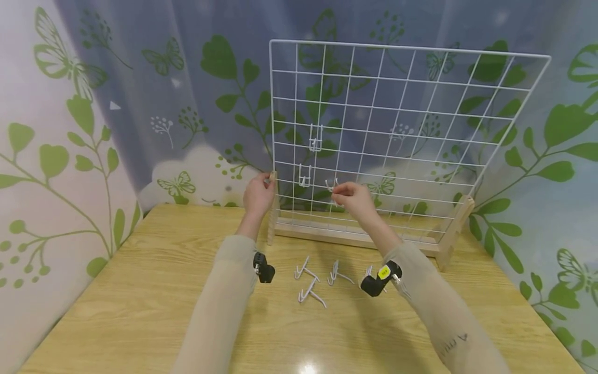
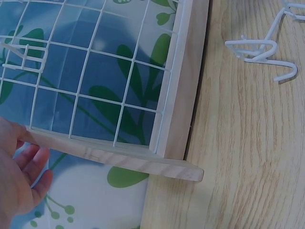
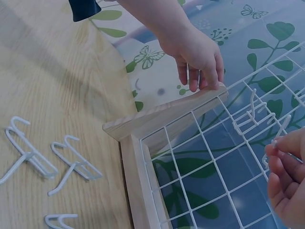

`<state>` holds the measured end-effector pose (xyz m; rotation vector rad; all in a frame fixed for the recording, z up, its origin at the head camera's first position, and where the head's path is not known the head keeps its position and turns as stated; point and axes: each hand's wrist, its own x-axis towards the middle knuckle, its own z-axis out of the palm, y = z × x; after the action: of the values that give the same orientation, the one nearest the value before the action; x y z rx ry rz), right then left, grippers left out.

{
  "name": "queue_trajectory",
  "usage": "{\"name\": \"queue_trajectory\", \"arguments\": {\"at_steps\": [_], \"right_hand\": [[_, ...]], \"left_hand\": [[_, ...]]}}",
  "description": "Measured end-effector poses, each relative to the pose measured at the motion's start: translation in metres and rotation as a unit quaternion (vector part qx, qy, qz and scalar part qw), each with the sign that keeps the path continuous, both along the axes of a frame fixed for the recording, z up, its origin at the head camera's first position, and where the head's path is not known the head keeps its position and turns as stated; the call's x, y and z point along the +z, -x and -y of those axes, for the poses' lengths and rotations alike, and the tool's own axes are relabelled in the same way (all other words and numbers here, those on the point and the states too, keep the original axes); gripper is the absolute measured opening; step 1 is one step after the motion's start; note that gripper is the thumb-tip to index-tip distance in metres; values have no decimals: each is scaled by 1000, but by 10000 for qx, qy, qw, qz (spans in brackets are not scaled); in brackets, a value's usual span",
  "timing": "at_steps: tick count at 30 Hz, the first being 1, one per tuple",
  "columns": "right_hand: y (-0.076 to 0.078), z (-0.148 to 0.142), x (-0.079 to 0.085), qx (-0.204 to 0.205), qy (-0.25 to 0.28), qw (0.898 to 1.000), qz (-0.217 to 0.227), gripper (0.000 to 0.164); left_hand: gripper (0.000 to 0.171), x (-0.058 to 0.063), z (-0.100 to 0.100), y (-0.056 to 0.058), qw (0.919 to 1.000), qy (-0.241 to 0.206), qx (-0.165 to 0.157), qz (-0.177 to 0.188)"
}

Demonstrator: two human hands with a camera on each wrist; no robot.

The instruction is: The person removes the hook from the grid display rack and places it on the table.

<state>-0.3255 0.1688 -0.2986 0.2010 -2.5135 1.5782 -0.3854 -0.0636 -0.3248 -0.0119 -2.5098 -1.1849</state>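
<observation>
A white wire grid panel stands in a wooden base. My left hand holds the upper end of the base's left side post, thumb on one side and fingers on the other in the left wrist view. My right hand pinches a white metal hook between thumb and fingertips, right at the grid's lower left part. Two similar hooks hang on the grid to the left, an upper hook and a lower hook.
Several loose white hooks lie on the wooden table in front of the base, one partly hidden by the right wrist camera. The right side post stands near the table's right side. A patterned curtain hangs behind the grid.
</observation>
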Motion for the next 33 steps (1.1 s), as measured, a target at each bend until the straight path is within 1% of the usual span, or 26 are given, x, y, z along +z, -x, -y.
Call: {"name": "queue_trajectory", "arguments": {"at_steps": [8, 13, 19, 23, 30, 33], "right_hand": [[-7, -7, -8, 86, 145, 9998, -99, 18], [-11, -14, -17, 120, 73, 9998, -150, 18], [-17, -26, -26, 19, -32, 10000, 31, 20], [-22, -33, -31, -18, -67, 10000, 61, 23], [-31, -46, -40, 163, -91, 9993, 311, 25], [-36, -49, -45, 252, -181, 9988, 391, 27]], "left_hand": [[34, 1, 0, -2, 10000, 11, -6, 8], [34, 1, 0, -4, 10000, -7, -25, 44], [34, -1, 0, -3, 10000, 3, -50, 61], [34, -1, 0, -3, 10000, -8, -38, 64], [34, -1, 0, -2, 10000, -9, -32, 41], [35, -1, 0, -2, 10000, -20, -34, 53]]}}
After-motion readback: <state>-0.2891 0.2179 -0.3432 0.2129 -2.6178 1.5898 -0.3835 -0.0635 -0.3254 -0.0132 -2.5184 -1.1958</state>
